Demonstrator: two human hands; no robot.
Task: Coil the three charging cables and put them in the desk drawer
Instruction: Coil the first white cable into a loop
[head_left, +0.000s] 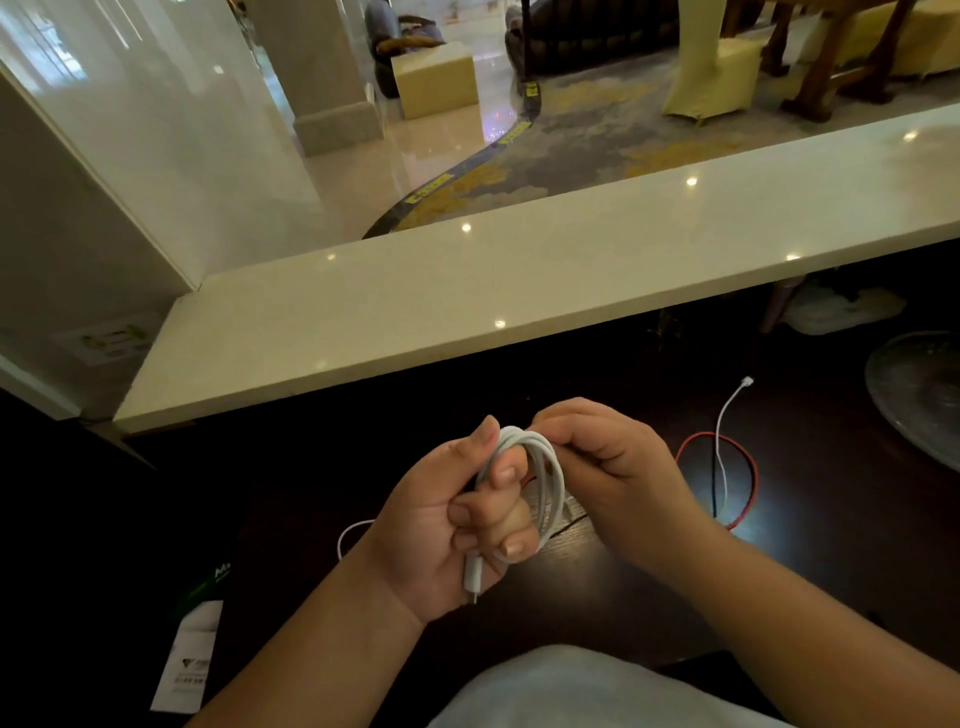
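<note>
A white charging cable (548, 480) is wound in several loops around the fingers of my left hand (447, 525), which grips it; its plug (472, 574) hangs below the palm. My right hand (608, 462) pinches the top of the coil. A loose stretch of the white cable (349, 532) trails left on the dark desk (649, 582). To the right lies a red cable (748, 467) in a loop. Across it runs a thin white cable (719, 441) with a small connector at its far end. No drawer is in view.
A pale stone counter (519, 291) runs along the far edge of the desk. A glass dish (919, 395) sits at the right. A green and white leaflet (195, 644) lies at the lower left. Behind the counter are a carpeted floor and furniture.
</note>
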